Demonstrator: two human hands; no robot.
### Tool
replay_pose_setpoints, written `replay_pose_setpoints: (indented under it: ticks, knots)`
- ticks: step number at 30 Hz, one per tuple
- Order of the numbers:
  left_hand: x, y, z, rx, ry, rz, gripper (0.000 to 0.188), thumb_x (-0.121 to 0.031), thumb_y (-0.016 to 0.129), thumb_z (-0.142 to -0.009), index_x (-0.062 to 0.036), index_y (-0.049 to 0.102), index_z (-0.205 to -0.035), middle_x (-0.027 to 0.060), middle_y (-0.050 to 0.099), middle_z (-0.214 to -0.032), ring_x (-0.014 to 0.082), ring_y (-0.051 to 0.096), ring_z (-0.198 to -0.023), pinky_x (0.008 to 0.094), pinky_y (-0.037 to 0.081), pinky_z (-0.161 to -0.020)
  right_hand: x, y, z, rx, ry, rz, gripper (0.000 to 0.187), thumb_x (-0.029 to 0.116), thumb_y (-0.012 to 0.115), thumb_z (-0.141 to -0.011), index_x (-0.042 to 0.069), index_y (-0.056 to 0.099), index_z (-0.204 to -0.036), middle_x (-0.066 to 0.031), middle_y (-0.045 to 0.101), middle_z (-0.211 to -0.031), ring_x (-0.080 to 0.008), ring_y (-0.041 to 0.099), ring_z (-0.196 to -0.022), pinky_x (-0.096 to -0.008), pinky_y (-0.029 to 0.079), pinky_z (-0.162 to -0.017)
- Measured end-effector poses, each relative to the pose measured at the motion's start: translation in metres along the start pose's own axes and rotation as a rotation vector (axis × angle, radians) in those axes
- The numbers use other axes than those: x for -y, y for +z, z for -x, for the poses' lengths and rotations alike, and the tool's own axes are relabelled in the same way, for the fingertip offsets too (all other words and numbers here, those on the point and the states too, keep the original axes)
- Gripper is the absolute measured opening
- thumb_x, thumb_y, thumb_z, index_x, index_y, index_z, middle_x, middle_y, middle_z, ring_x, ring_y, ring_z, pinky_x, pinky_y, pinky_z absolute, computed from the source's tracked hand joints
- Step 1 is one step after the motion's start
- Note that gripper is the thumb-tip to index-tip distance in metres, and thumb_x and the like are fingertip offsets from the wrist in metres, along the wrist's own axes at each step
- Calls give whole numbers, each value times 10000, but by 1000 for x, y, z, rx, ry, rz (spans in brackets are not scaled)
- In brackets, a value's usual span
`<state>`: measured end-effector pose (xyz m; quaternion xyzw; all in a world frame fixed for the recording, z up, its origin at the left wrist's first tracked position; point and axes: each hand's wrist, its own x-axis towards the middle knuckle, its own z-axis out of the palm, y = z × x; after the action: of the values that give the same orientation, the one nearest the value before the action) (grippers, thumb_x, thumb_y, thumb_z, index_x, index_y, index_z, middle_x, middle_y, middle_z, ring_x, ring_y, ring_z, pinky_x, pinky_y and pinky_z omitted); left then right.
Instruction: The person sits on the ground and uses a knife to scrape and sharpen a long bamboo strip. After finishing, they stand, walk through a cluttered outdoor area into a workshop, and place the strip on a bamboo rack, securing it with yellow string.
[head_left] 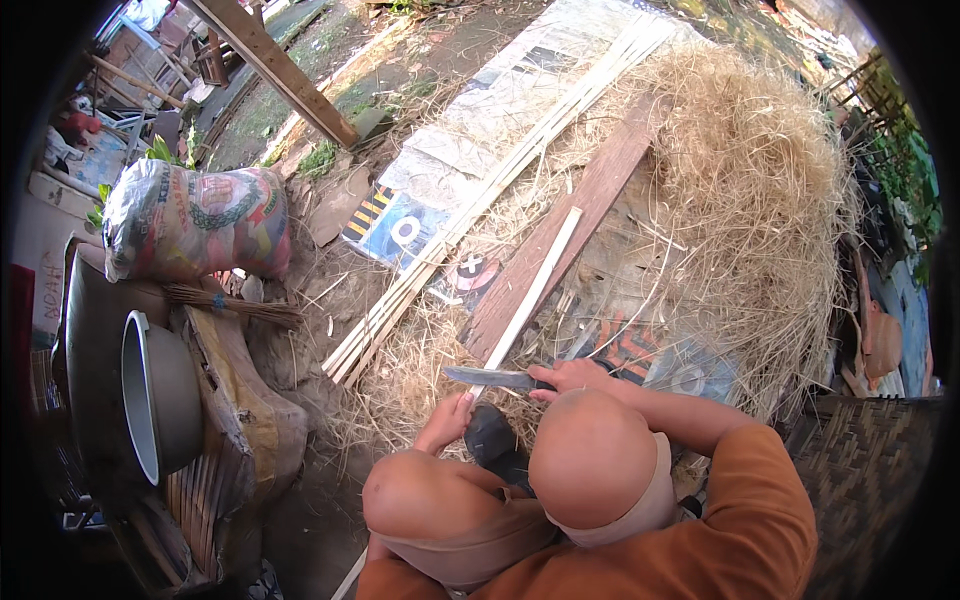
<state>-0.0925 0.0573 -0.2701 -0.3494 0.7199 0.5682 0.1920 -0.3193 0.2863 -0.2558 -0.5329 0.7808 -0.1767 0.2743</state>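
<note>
My left hand (pixel 447 421) is closed on the near end of a long pale bamboo strip (pixel 533 285), close to my left knee. The strip slants away to the right, and its far part lies over a reddish-brown plank (pixel 598 190). In my right hand (pixel 572 379), just beyond my right knee, is a knife (pixel 492 377). Its blade points left and lies across the strip, a little above my left fingers. The knife's handle is mostly covered by my right fingers. A dark shoe (pixel 489 433) shows between my knees.
Several split strips (pixel 440 250) lie in a long bundle left of the plank. Curly shavings (pixel 750 190) are heaped at the right on a printed sheet (pixel 440 150). To the left are a stuffed sack (pixel 195 222), a twig broom (pixel 230 302) and a grey basin (pixel 180 400). A wooden post (pixel 280 75) slants in above.
</note>
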Motion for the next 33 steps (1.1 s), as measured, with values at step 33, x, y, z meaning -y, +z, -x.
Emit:
replay_pose_setpoints:
  ticks: [33]
  knots:
    - [55, -29, 37, 92, -287, 482, 362, -406, 487, -1030, -106, 545, -835, -33, 430, -564, 51, 333, -445, 226, 249, -397, -43, -45, -3, -18, 2, 300, 480, 548, 538, -931, 184, 619, -1233, -182, 700, -864, -407, 680, -842, -506, 537, -793]
